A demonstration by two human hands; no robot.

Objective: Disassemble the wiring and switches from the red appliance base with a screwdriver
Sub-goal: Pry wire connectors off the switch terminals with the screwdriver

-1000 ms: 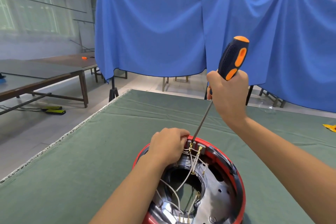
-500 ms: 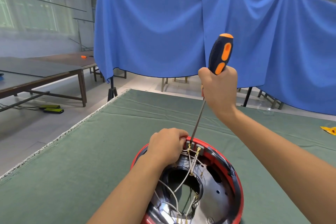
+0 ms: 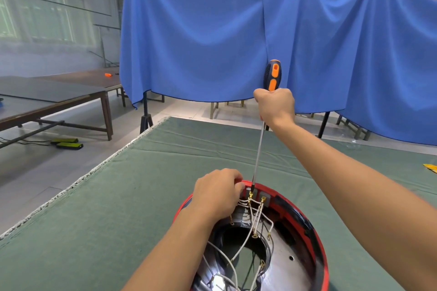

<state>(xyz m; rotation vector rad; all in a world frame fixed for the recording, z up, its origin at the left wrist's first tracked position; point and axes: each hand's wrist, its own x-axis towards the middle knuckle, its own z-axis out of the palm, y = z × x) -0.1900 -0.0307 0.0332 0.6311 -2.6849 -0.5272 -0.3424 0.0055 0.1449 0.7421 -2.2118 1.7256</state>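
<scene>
1. Right hand (image 3: pixel 275 105) raised above the table, fingers wrapped tight around the black-and-orange handle of a long-shafted screwdriver (image 3: pixel 272 75), held nearly upright.
2. Steel shaft angled down, tip set at the grey switch block (image 3: pixel 257 196) on the far inner rim of the round red appliance base (image 3: pixel 322 264).
3. Left hand (image 3: pixel 216 192) curled over the rim just beside the tip, fingers bent around the thin white wires (image 3: pixel 256 216) at the block; exact pinch hidden behind the knuckles.
4. Base resting on the green cloth-covered table (image 3: pixel 118 208), near the front edge of the view, dark glossy interior open upward, brass-tipped wires looping across the centre opening.
5. Behind the table: a draped blue fabric backdrop (image 3: pixel 201 30), long dark wooden tables (image 3: pixel 59 94) at left, a small yellow item (image 3: pixel 430 168) at the far right edge.
</scene>
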